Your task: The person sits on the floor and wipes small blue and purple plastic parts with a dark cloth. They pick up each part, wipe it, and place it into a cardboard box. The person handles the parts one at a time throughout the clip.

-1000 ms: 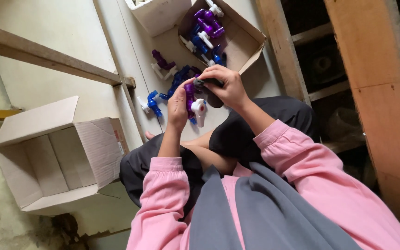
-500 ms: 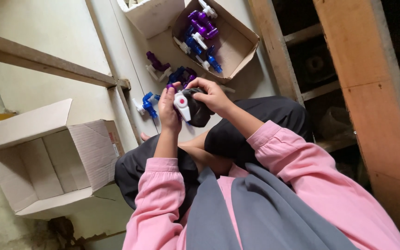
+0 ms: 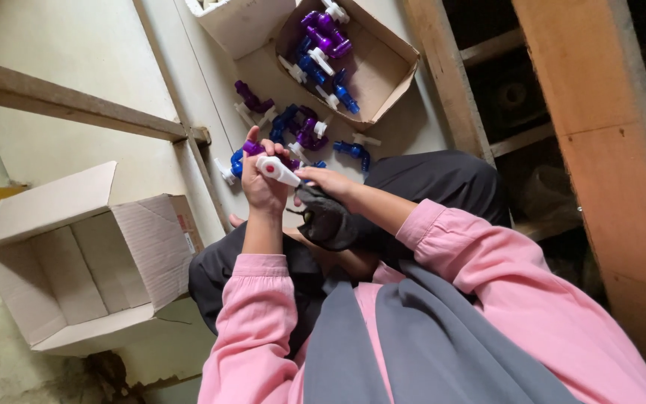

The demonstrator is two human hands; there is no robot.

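At the far left an open cardboard box lies on its side, its lower flap running into shadow and its interior showing only bare walls. A small label with red on it sits on the box's right flap, too small to make out. Between that box and the person's knees the pale floor is open, crossed by a wooden rail.

The left hand is closed around a purple plastic tap with a white lever; the fingers hide most of the tap's body. Just to its right, the right hand is curled over a dark object, possibly a cloth or glove, and holds it against the lap.

Beyond the hands, loose blue and purple taps lie on the floor. Further right a shallow cardboard tray holds more of them, one corner cut by the top edge. Orange-brown wooden posts close off the right side.
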